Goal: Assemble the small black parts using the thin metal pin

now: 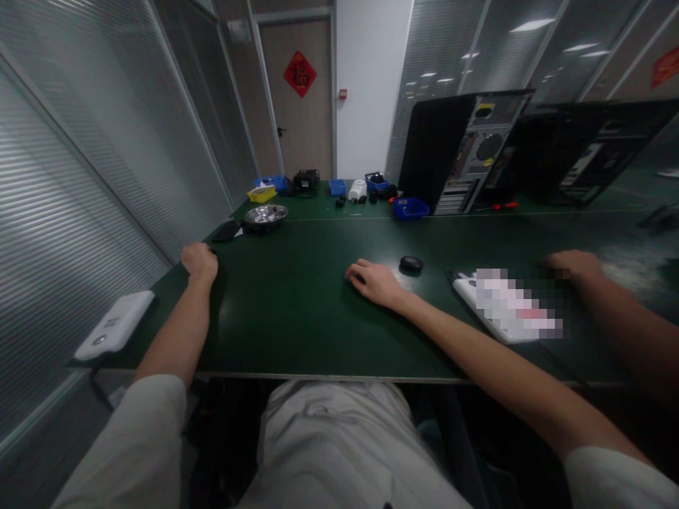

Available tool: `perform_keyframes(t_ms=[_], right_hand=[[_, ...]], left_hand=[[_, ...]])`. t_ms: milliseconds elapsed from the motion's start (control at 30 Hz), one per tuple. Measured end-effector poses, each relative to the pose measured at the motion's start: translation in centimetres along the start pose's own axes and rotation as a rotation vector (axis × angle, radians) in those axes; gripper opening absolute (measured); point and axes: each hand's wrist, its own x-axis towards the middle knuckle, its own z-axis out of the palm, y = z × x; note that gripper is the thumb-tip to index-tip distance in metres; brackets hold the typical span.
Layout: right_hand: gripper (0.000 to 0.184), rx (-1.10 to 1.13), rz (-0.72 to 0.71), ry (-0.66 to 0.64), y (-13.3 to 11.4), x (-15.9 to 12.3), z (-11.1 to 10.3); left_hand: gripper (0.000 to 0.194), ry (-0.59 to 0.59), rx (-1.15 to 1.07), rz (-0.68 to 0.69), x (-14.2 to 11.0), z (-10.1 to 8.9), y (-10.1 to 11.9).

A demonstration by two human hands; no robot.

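Your shirt (pixel 334 431) is nearest; computer mouse (pixel 411 264) lies two o'clock from your curled right hand (pixel 375 283); left hand (pixel 200 263) curled, grasps unclear.

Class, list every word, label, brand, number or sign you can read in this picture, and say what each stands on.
"福", on the red diamond sign on the door.
Red sign at the far right: cut off and too blurred to read.
Marks on the left white device: too blurred.
Right white device: partly pixelated, nothing readable.
Yellow label on the computer tower: too small.
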Motion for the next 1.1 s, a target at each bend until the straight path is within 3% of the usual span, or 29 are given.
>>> perform_keyframes(t_ms=[300,867,1100], right_hand=[[0.027,0.010,-0.003,-0.002,0.1,0.0,0.0],[0.028,0.009,-0.003,0.003,0.1,0.0,0.2],[0.027,0.009,-0.007,0.004,0.2,0.1,0.2]], left_hand=[[0.032,0.038,0.109,-0.024,0.1,1.3,-0.3],[0.038,0.016,0.174,-0.028,-0.2,0.3,0.6],[0.025,-0.003,0.156,-0.004,-0.2,-0.4,0.8]])
